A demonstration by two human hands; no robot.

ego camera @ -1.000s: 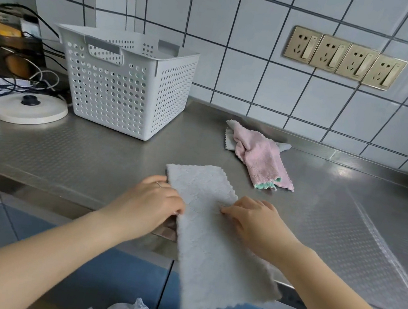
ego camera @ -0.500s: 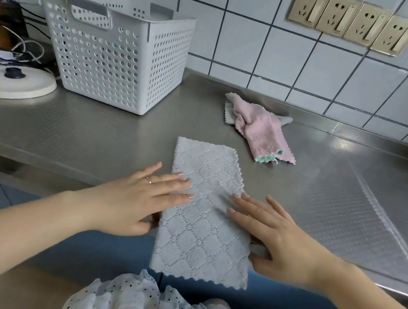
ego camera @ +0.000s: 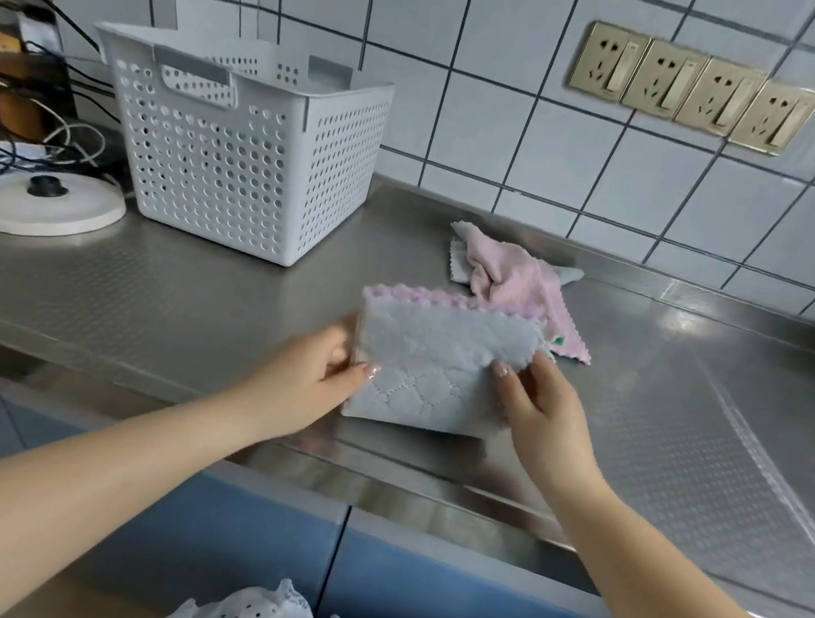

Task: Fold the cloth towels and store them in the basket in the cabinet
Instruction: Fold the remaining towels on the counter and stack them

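So my left hand (ego camera: pixel 322 367) and right hand (ego camera: pixel 535 406) pinch the folded grey towel (ego camera: pixel 434 364) at its ends, right of the empty-looking basket (ego camera: pixel 241 141), with the crumpled pink towel (ego camera: pixel 517 284) behind it unfolded, nothing stored yet.

Steel counter (ego camera: pixel 197 312): white basket (ego camera: pixel 239 157), crumpled pink towel (ego camera: pixel 518 276), round white base (ego camera: pixel 43 209).

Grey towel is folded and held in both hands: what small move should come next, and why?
Probably carry the folded grey towel left and lower it into the white basket: both hands grip its sides, it looks compact, and the basket stands open.
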